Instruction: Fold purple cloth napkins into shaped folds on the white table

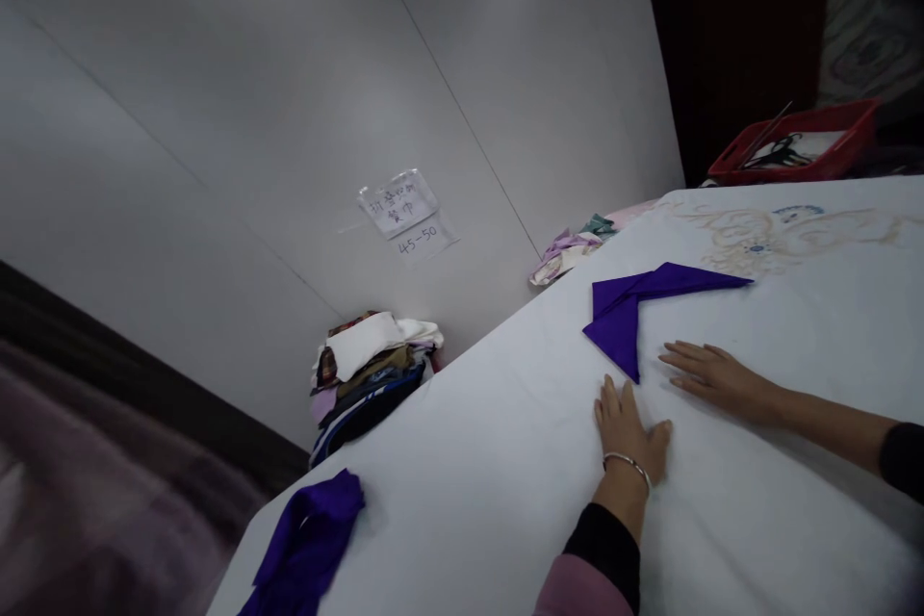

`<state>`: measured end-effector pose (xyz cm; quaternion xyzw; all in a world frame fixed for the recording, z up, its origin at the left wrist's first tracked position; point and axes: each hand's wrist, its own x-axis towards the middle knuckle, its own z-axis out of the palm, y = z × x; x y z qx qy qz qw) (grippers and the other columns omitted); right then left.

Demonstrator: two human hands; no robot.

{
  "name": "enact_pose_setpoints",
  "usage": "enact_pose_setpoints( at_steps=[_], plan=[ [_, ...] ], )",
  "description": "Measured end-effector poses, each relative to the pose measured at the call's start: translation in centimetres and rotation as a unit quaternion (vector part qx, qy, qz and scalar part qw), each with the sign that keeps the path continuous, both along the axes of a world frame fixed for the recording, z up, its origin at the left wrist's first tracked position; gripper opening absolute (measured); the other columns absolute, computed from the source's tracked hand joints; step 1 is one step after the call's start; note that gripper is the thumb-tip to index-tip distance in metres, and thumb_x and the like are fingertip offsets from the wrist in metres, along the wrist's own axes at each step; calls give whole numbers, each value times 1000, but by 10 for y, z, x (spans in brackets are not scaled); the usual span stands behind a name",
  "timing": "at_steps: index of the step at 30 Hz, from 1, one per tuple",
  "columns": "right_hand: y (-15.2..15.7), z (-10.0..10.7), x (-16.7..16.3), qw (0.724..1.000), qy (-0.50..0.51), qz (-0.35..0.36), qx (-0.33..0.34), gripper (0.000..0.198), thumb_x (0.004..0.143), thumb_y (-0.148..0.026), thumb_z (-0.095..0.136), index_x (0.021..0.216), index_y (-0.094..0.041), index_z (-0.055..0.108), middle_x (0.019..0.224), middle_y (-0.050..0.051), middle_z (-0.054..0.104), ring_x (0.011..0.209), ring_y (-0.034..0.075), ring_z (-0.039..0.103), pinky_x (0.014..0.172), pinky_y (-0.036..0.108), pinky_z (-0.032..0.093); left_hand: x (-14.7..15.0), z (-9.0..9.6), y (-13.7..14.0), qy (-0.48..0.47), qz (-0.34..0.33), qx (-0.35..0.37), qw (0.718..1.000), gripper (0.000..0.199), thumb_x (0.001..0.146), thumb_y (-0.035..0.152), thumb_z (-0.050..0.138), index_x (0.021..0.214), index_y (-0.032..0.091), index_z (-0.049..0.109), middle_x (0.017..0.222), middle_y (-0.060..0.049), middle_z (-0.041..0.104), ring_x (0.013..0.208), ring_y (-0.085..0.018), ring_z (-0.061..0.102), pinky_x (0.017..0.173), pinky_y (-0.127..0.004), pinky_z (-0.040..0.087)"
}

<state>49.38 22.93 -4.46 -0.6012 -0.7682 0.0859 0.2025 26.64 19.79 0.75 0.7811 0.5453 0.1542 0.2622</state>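
Observation:
A purple cloth napkin (618, 325) lies folded into pointed, angular shapes on the white tablecloth (498, 462). Just below its lower tip, my left hand (627, 425) rests on the cloth with fingers spread, a bracelet at the wrist. To the right of the fold, my right hand (714, 380) lies flat, fingers stretched toward the napkin. Neither hand grips anything. Another purple cloth (310, 539), loosely bunched, sits near the table's left edge.
Against the grey wall stands a stack of folded fabrics (372, 371), with more crumpled cloths (567, 252) beyond the table edge. A red basket (801, 159) holding black-handled items is at the back right. Handwritten paper signs (404, 207) hang on the wall.

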Motion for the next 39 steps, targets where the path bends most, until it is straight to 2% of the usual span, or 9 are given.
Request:
enact_pose_setpoints(
  at_steps=[3,5,8,11,16,21,27,33,39],
  plan=[
    [-18,11,-9,1000,3,22,-9,56,85,-63,32,130,-37,51,146,2,36,135,28,29,108,53,25,-19,4,-32,4,-27,-9,1000,72,77,41,57,141,15,35,156,-9,8,143,-23,4,117,-40,3],
    [-18,20,-12,999,-1,32,6,58,85,-63,31,133,-34,50,147,4,36,136,27,27,108,52,25,-34,6,-52,5,-33,-5,999,68,78,41,56,139,17,39,156,-8,9,143,-23,5,117,-40,3],
    [4,33,-18,999,-13,26,26,62,87,-60,28,137,-27,45,147,7,36,136,27,26,108,52,25,-56,9,-75,21,-13,-5,1000,60,81,41,52,137,20,44,155,-5,15,143,-23,7,116,-43,-1],
    [42,42,-27,999,-40,-1,26,63,86,-57,29,137,-25,44,147,9,35,136,27,26,107,54,24,-66,11,-87,32,-2,-11,999,58,83,40,47,138,21,42,153,-4,22,142,-22,9,117,-42,-3],
    [106,42,-50,995,-92,-36,31,62,86,-54,29,133,-19,49,144,13,40,135,30,29,106,56,22,-64,14,-88,52,2,-35,998,61,84,39,47,141,20,38,154,-2,19,143,-23,5,117,-44,-4],
    [143,33,-54,992,-118,-32,45,54,86,-52,32,122,-21,58,135,14,50,131,34,35,102,62,25,-65,9,-88,46,-3,-41,998,61,86,41,45,142,22,35,154,1,15,143,-25,2,118,-44,-5],
    [156,20,-45,990,-124,3,61,43,84,-45,36,112,-30,64,128,9,57,127,37,39,94,66,30,-67,-1,-88,35,-7,-51,998,61,86,41,45,143,24,35,154,5,11,142,-26,-1,119,-45,-7],
    [156,23,-46,991,-119,21,56,37,85,-44,35,101,-37,68,120,4,63,124,36,41,92,68,28,-69,-5,-89,46,0,-44,998,60,86,40,47,142,22,37,154,4,11,142,-26,-1,119,-43,-5],
    [157,22,-50,989,-146,0,33,41,86,-46,35,109,-34,66,124,8,60,121,36,44,90,68,28,-71,-3,-92,17,-3,-20,1000,60,88,51,44,141,25,37,154,1,18,142,-28,7,118,-51,4]
  ],
)
